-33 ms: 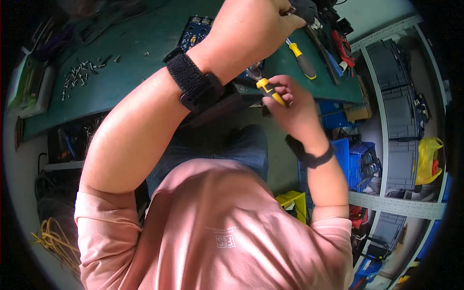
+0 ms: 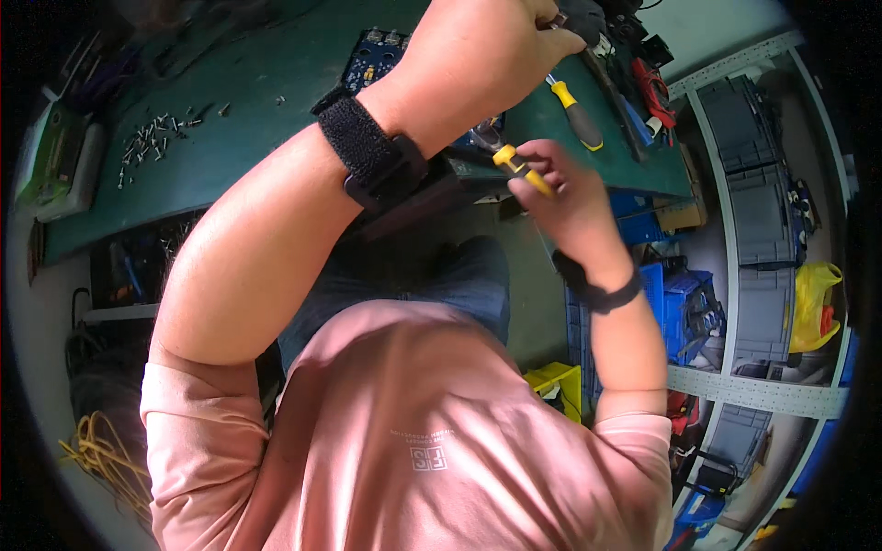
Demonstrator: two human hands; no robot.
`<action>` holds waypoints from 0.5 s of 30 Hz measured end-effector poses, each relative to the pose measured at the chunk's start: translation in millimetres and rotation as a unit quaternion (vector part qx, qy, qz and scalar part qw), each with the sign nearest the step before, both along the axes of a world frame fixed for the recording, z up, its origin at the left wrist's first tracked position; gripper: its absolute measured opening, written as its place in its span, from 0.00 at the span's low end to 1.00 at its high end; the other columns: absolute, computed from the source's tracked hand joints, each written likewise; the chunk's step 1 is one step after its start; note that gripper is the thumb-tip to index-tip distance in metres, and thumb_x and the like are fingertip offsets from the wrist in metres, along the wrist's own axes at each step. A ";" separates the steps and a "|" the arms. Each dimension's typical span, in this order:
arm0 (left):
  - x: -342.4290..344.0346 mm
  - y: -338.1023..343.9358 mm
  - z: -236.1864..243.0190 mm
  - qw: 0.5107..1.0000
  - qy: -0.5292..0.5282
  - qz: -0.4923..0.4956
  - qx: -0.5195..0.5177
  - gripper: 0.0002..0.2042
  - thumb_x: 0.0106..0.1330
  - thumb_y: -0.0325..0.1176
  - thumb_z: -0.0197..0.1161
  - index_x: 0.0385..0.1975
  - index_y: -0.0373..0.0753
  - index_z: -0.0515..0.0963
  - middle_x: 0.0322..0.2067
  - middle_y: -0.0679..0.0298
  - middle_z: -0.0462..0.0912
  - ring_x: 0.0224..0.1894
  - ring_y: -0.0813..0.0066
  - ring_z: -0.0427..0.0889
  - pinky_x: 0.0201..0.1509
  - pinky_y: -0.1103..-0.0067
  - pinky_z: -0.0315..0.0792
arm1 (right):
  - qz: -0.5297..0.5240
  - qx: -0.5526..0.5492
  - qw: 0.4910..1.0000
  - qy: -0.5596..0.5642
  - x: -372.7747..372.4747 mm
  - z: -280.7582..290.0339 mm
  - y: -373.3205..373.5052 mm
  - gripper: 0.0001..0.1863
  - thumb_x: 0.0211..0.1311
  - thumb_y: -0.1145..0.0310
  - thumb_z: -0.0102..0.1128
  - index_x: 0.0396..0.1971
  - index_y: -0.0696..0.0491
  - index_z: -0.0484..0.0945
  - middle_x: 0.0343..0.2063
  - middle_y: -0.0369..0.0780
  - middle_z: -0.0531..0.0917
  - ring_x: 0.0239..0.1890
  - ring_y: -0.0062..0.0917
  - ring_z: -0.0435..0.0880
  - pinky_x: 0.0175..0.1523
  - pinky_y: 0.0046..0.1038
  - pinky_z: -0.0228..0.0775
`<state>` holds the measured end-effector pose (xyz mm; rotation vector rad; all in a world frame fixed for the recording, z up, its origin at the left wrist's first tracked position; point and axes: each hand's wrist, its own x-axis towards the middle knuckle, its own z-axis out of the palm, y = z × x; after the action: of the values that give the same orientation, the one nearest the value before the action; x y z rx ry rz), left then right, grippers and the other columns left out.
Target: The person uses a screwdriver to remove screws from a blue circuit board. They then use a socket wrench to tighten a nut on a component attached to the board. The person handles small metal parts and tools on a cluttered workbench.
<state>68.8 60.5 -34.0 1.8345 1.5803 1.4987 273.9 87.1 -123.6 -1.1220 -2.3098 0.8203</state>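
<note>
My left hand [image 2: 519, 41] reaches across to the far right of the bench, its finger and thumb closed around a dark thing [image 2: 581, 20] I cannot make out. Lower down, my right hand [image 2: 570, 188] grips a hand tool [image 2: 519, 168] with a yellow-and-black handle and a metal head; its exact kind is unclear. That head meets a dark blue circuit board [image 2: 367, 61], or lies just over it. My left forearm and black wristband hide most of the board. To the right lies a screwdriver [image 2: 579, 115] with a yellow-and-black handle, touched by neither hand.
Loose screws [image 2: 152, 140] are scattered on the green bench [image 2: 248, 161] at left. Red-handled tools [image 2: 650, 87] and dark gear crowd its right end. Metal shelving [image 2: 735, 266] with grey bins stands at right. A blue crate [image 2: 689, 317] sits below the bench.
My right hand has shifted slightly to the right with the tool. The left hand has barely moved.
</note>
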 end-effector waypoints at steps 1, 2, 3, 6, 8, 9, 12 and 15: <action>5.3 -3.0 13.8 0.997 -0.022 0.012 -0.068 0.12 0.58 0.32 0.67 0.24 0.26 0.79 0.19 0.45 0.78 0.23 0.51 0.81 0.27 0.70 0.72 | 0.025 0.002 1.000 -0.009 5.7 3.9 10.9 0.16 0.54 0.74 0.66 0.44 0.55 0.78 0.35 0.42 0.84 0.35 0.28 0.82 0.41 0.27 0.73; 6.5 -4.2 16.4 0.995 -0.035 0.010 -0.092 0.12 0.58 0.32 0.67 0.24 0.26 0.79 0.19 0.45 0.78 0.22 0.51 0.81 0.27 0.70 0.72 | 0.067 0.077 0.994 -0.034 9.7 10.5 23.5 0.15 0.54 0.75 0.65 0.43 0.55 0.78 0.36 0.42 0.84 0.38 0.31 0.82 0.44 0.29 0.72; 7.6 -5.3 18.7 0.992 -0.048 0.007 -0.118 0.12 0.58 0.32 0.66 0.24 0.26 0.79 0.19 0.46 0.78 0.22 0.51 0.81 0.26 0.70 0.72 | 0.107 0.152 0.981 -0.060 10.6 16.0 35.8 0.14 0.55 0.76 0.65 0.43 0.56 0.79 0.37 0.43 0.84 0.40 0.34 0.82 0.46 0.30 0.72; 2.4 -2.2 5.8 0.999 -0.031 -0.028 -0.024 0.12 0.57 0.32 0.67 0.24 0.26 0.79 0.19 0.46 0.79 0.21 0.52 0.81 0.26 0.70 0.73 | 0.203 0.241 0.948 -0.033 5.9 13.4 71.1 0.13 0.54 0.77 0.64 0.42 0.56 0.79 0.38 0.44 0.83 0.43 0.39 0.80 0.49 0.33 0.70; -2.6 8.5 -11.8 0.996 0.026 -0.020 0.089 0.12 0.57 0.32 0.67 0.23 0.26 0.79 0.19 0.45 0.79 0.21 0.53 0.81 0.27 0.70 0.73 | 0.240 0.236 0.940 -0.060 -6.1 18.3 84.9 0.14 0.54 0.77 0.63 0.42 0.56 0.79 0.39 0.44 0.83 0.43 0.40 0.80 0.49 0.34 0.70; -2.9 11.7 -15.7 0.996 0.016 -0.018 0.081 0.12 0.57 0.32 0.67 0.23 0.25 0.79 0.19 0.45 0.79 0.21 0.53 0.81 0.27 0.70 0.73 | 0.254 0.231 0.936 -0.074 -8.1 19.8 88.6 0.14 0.54 0.78 0.63 0.42 0.56 0.79 0.39 0.44 0.83 0.43 0.40 0.80 0.49 0.34 0.70; -2.3 14.5 -19.9 0.997 -0.012 -0.005 0.072 0.12 0.56 0.32 0.67 0.24 0.25 0.79 0.19 0.44 0.78 0.22 0.53 0.81 0.28 0.70 0.73 | 0.212 0.145 0.962 -0.096 -6.8 23.8 79.8 0.13 0.56 0.76 0.63 0.43 0.57 0.78 0.38 0.44 0.83 0.40 0.35 0.81 0.46 0.30 0.71; -4.3 12.9 -22.4 0.995 -0.028 0.000 0.091 0.12 0.56 0.32 0.68 0.24 0.26 0.80 0.19 0.44 0.77 0.22 0.52 0.81 0.28 0.69 0.73 | 0.152 0.087 0.982 -0.073 3.2 23.2 44.1 0.14 0.58 0.74 0.64 0.44 0.59 0.77 0.34 0.42 0.82 0.37 0.28 0.80 0.43 0.26 0.71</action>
<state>64.5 73.4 -56.3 1.8675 1.4614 1.7295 277.1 131.3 -100.4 -0.7893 -2.6607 0.6419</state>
